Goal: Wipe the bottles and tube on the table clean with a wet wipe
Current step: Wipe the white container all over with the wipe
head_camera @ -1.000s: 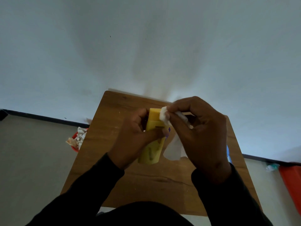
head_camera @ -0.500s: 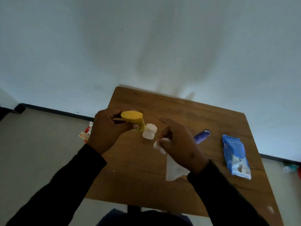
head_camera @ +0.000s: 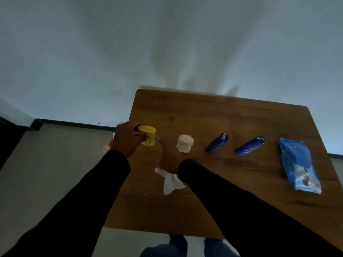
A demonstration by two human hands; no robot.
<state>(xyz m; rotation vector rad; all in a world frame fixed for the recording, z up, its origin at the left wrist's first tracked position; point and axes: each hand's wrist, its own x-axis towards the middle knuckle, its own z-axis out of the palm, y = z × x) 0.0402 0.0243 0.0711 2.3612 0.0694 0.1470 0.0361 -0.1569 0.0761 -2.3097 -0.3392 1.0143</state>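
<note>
Head view, near to far. Nearest the viewer, two dark sleeves reach over the near edge of the wooden desk (head_camera: 232, 123). The right hand (head_camera: 169, 161), seen from the back and blurred, lies toward the middle of the desk holding a white wet wipe (head_camera: 171, 179); the wipe's loose end trails from under the hand toward the near edge. How the fingers close on the wipe cannot be told. Just beyond the right hand stands a small white bottle (head_camera: 184, 143), upright; whether the fingers touch it cannot be told.

At the left edge of the desk, the left hand (head_camera: 127, 140) grips a yellow tube (head_camera: 148, 135), fingers curled round it, its broad yellow end turned toward the camera.

To the right of the white bottle, in one row across the desk, lie two dark blue bottles on their sides: the first blue bottle (head_camera: 217, 143) near the white bottle, the second blue bottle (head_camera: 249, 145) beside it, apart. Near the right edge lies a light blue wipes packet (head_camera: 298, 164), flat, its long side running from far to near.

Beyond the left edge, on the floor, a red and white object (head_camera: 109, 145) shows partly behind the left hand.
</note>
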